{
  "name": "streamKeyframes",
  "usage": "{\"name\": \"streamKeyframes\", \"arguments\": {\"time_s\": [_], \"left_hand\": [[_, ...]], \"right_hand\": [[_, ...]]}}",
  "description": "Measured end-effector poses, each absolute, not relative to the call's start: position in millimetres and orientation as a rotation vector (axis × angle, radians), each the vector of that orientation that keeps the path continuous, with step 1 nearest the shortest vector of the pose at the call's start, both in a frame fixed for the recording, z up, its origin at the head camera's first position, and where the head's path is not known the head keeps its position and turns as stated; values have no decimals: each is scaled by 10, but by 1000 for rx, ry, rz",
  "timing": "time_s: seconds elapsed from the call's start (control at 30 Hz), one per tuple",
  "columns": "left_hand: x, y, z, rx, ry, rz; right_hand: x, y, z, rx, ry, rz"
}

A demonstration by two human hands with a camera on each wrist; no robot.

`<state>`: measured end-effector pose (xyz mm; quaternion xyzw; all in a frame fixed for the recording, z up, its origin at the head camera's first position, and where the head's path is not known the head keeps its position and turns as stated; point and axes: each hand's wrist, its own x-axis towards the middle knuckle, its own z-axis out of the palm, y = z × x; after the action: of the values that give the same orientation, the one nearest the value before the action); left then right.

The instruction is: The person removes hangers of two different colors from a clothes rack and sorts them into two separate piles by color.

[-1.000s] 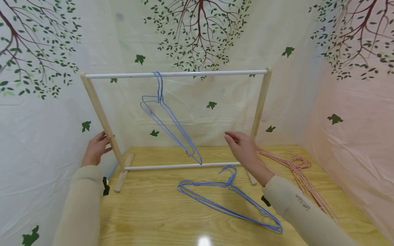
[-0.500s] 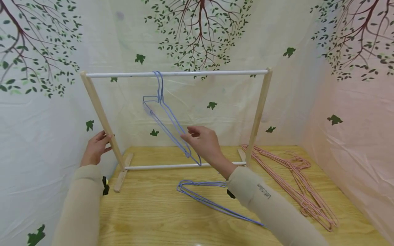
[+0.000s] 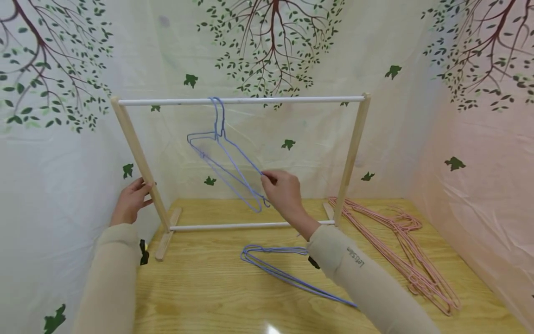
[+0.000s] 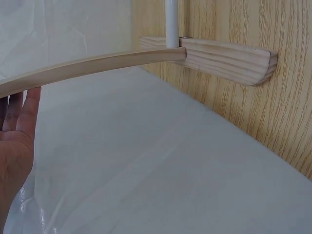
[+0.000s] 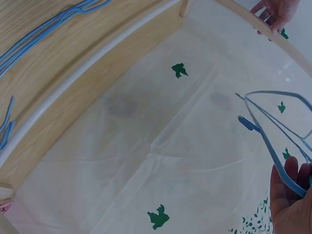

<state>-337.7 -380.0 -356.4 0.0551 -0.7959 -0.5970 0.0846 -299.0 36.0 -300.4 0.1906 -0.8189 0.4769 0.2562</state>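
Two blue wire clothes hangers hang from the white top rail (image 3: 283, 100) of a wooden-framed clothes rack, left of its middle. My right hand (image 3: 285, 190) pinches the sloping right arm of the nearer-right hanger (image 3: 246, 156) between thumb and fingers. Beside it, the other hanger (image 3: 216, 118) hangs untouched, overlapping it in the head view. My left hand (image 3: 130, 202) holds the rack's left post (image 3: 135, 148) at about mid-height. In the left wrist view, several fingertips (image 4: 33, 95) meet the post's edge. The right wrist view shows the held hanger's corner pointing away from the hand.
More blue hangers (image 3: 275, 250) lie stacked on the wood-grain table in front of the rack, partly hidden by my right sleeve. A pile of pink hangers (image 3: 400, 225) lies at the right, by the right post (image 3: 354, 153). A white lower rail (image 3: 233, 226) crosses just above the table.
My right hand has moved left from near the right post to the hanging hangers and taken hold of one. That hanger has swung, and the two now stand further apart. The left hand stays put.
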Motion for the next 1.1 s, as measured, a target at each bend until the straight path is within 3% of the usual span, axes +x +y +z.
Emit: {"name": "streamKeyframes", "arguments": {"time_s": [0.53, 1.1], "left_hand": [[-3355, -3788, -3557, 153, -2366, -1794], [-3461, -3828, -3585, 155, -2382, -1774]], "right_hand": [[-3009, 577, -2992, 489, -2053, 1237], [-3115, 1226, -3386, 527, -1781, 1185]]}}
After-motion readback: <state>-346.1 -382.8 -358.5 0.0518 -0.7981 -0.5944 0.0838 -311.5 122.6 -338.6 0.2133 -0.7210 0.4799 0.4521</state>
